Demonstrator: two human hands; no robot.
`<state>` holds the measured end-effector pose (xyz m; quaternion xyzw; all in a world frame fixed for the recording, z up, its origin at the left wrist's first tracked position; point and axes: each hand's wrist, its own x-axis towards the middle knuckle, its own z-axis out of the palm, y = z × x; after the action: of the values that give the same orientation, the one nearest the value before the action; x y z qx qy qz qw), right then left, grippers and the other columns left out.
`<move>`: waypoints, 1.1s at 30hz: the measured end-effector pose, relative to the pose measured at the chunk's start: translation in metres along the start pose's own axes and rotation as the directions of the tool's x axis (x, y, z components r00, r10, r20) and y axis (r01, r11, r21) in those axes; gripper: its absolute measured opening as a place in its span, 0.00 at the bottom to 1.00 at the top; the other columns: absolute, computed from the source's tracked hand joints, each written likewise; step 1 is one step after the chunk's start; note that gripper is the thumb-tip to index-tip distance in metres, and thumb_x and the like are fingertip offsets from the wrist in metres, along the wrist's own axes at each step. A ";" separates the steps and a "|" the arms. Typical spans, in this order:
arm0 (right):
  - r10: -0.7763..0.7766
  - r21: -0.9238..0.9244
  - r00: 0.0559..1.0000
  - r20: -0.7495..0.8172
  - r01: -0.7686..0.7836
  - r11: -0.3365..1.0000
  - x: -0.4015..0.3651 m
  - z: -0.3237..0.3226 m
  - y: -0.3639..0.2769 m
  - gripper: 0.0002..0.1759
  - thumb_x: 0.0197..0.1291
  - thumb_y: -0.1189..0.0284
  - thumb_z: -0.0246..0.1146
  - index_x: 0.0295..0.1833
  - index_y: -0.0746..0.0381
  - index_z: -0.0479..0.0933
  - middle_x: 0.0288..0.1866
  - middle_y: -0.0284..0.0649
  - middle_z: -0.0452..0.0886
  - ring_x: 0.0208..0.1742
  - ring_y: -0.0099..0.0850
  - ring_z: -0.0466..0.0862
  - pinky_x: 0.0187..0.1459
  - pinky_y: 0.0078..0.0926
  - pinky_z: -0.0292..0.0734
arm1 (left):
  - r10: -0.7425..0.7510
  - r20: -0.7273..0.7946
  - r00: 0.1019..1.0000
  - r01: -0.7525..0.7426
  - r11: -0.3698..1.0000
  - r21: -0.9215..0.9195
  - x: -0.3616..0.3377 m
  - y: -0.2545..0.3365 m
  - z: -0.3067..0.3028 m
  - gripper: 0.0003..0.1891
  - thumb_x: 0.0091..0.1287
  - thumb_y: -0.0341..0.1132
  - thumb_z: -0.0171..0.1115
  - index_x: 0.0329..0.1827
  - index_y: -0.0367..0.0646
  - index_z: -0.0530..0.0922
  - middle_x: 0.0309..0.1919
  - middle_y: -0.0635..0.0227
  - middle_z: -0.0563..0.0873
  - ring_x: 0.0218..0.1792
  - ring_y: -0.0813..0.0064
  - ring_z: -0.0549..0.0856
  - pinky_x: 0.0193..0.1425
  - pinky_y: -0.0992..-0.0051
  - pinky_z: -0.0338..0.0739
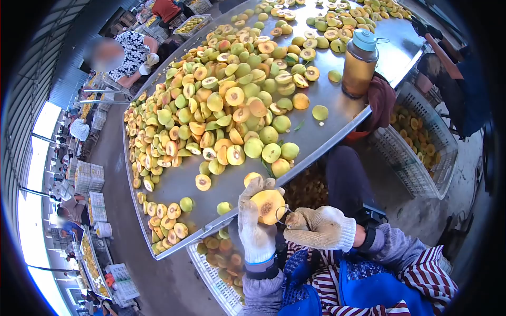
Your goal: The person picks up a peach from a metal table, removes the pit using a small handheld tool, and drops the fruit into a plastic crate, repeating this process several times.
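A white knit glove covers my left hand (255,224), whose fingers are closed around a halved peach (268,205) with its cut face turned up and brown at the centre. Gloved too, my right hand (324,227) grips a small wire-loop pitting tool (279,210); the loop meets the right edge of the peach half. The glove on that hand is stained brown at the fingertips. Just beyond my hands is the metal table (174,192), heaped with peach halves (234,96), most with the cut side showing.
On the table's right stands a bottle (360,63) of amber liquid, beside a dark red cloth (380,100). Crates of peaches flank me: one crate (443,181) right, another crate (213,279) below the table edge. A co-worker (134,52) is across the table; another person (456,79) sits right.
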<state>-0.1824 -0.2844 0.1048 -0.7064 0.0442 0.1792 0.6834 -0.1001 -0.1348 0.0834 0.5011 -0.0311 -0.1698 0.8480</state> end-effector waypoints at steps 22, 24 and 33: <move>0.146 0.448 0.758 0.636 -0.517 0.729 -0.007 -0.013 -0.001 0.21 0.72 0.55 0.58 0.37 0.64 0.78 0.18 0.37 0.79 0.14 0.20 0.76 0.14 0.16 0.67 | 0.291 0.160 0.943 -0.331 0.813 0.478 -0.023 0.009 0.030 0.25 0.77 0.49 0.51 0.46 0.29 0.80 0.40 0.52 0.86 0.37 0.64 0.87 0.42 0.70 0.82; 0.032 0.550 0.744 0.668 -0.522 0.652 -0.008 -0.013 0.006 0.21 0.73 0.57 0.57 0.37 0.65 0.79 0.16 0.38 0.76 0.12 0.20 0.74 0.11 0.17 0.65 | 0.392 0.258 0.883 -0.470 0.741 0.481 -0.022 0.005 0.024 0.24 0.75 0.49 0.55 0.47 0.30 0.80 0.41 0.51 0.86 0.38 0.61 0.87 0.44 0.67 0.82; -0.110 0.479 0.536 0.837 -0.619 0.622 0.011 -0.011 0.040 0.20 0.76 0.62 0.53 0.47 0.73 0.74 0.21 0.42 0.80 0.16 0.27 0.81 0.15 0.21 0.77 | -0.273 -0.104 0.956 0.272 0.962 -0.026 -0.018 0.016 0.020 0.25 0.78 0.55 0.44 0.44 0.38 0.75 0.36 0.54 0.82 0.32 0.64 0.83 0.31 0.70 0.79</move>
<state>-0.1827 -0.2961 0.0631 -0.1863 -0.0874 0.5534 0.8071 -0.1174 -0.1390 0.1093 0.5042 0.0844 -0.2583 0.8197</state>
